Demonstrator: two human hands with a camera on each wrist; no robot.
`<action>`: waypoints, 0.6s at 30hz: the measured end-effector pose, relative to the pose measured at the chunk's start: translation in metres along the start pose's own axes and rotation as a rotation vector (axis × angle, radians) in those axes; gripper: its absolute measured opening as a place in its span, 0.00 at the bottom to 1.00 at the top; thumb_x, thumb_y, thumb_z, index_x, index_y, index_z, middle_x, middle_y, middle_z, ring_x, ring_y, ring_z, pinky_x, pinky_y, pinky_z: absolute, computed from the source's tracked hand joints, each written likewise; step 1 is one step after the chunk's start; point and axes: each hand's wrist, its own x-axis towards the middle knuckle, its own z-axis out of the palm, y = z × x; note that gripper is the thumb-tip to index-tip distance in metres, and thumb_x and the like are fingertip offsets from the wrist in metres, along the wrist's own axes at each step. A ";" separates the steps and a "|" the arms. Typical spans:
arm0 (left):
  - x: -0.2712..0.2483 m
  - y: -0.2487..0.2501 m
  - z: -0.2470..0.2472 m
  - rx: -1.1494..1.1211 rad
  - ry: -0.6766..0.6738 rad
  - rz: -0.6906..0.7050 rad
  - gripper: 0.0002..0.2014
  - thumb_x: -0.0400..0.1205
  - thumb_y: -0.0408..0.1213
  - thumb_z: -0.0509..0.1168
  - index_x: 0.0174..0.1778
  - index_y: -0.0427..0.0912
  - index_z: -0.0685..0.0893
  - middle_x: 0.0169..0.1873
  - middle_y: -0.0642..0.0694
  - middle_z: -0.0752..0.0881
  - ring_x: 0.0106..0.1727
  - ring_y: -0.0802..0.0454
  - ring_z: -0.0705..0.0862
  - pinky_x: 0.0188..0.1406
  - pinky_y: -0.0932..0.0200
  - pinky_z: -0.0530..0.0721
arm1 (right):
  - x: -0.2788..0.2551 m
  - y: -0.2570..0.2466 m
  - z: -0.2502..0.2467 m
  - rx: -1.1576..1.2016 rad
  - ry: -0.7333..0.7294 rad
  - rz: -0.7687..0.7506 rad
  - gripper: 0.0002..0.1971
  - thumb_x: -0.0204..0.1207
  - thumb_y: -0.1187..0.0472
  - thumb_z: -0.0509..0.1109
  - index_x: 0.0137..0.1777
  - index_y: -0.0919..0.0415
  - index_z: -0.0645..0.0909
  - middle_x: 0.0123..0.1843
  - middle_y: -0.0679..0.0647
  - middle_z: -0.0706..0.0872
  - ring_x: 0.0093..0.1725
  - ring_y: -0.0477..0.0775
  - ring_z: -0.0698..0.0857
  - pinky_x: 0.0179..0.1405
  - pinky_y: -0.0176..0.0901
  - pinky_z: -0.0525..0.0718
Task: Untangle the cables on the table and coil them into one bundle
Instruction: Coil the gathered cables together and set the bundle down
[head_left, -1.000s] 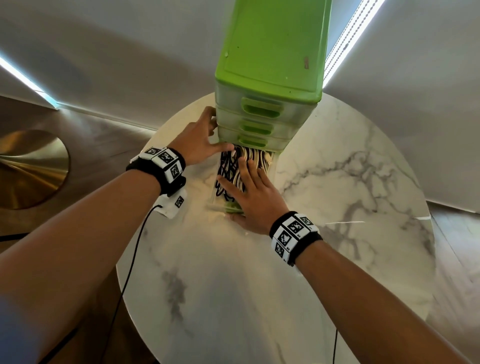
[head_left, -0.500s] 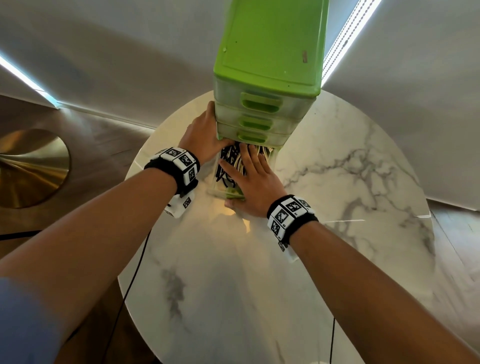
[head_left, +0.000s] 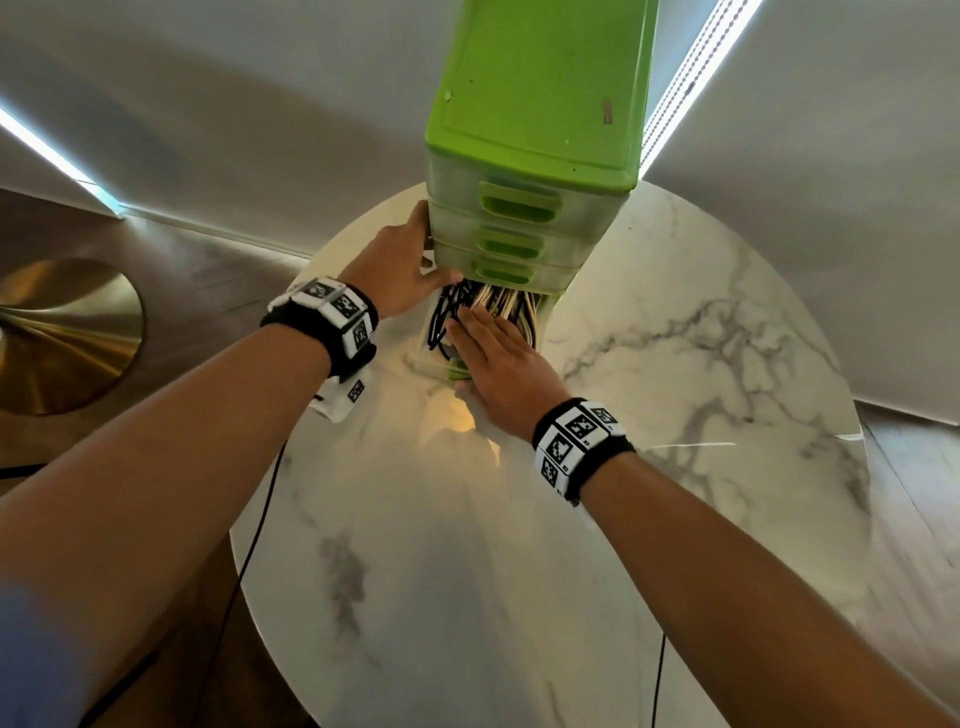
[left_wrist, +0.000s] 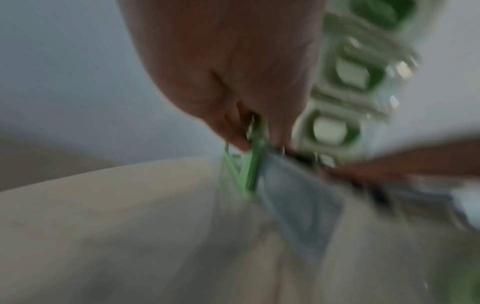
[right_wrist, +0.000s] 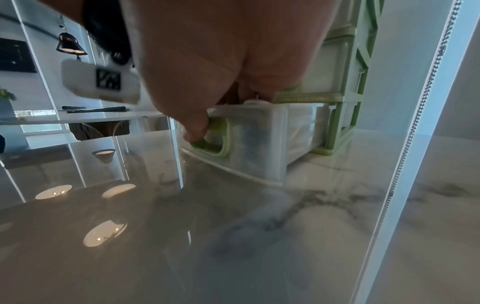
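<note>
The cables, black ones on the left and cream ones on the right, lie in the bottom drawer of a green drawer unit that stands at the far side of the round marble worktop. This drawer is pulled out toward the person, and its long axis runs from near to far.

The right hand is the nearer one to the cables: its fingers are straight and together, lying flat on top of them and pointing to the far side, while the thumb hooks the drawer's green handle. The left hand holds the left side of the unit, thumb at the front edge; how its other fingers lie I cannot tell.

I judge that the cables must come out toward the near side.

No brand or readable writing shows; only square black and white markers on the 2 wristbands.
</note>
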 end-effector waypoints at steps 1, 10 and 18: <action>-0.002 -0.002 0.006 0.051 0.015 0.021 0.38 0.77 0.48 0.80 0.76 0.39 0.68 0.65 0.41 0.88 0.59 0.41 0.89 0.57 0.42 0.87 | 0.002 0.000 -0.003 -0.003 -0.003 -0.001 0.38 0.72 0.56 0.81 0.79 0.70 0.73 0.78 0.69 0.77 0.79 0.71 0.76 0.78 0.63 0.75; 0.003 -0.003 0.007 -0.002 0.038 0.065 0.39 0.78 0.48 0.79 0.78 0.37 0.67 0.62 0.39 0.89 0.59 0.42 0.91 0.56 0.51 0.87 | 0.020 0.012 -0.010 -0.129 -0.029 -0.015 0.36 0.71 0.55 0.78 0.80 0.60 0.75 0.79 0.56 0.79 0.77 0.64 0.79 0.70 0.58 0.80; 0.011 0.000 -0.007 0.039 -0.037 0.104 0.35 0.82 0.47 0.74 0.80 0.35 0.67 0.65 0.37 0.89 0.65 0.40 0.88 0.65 0.46 0.86 | 0.014 0.019 0.000 -0.132 0.117 0.010 0.31 0.76 0.67 0.75 0.79 0.66 0.75 0.80 0.62 0.77 0.81 0.66 0.74 0.80 0.63 0.73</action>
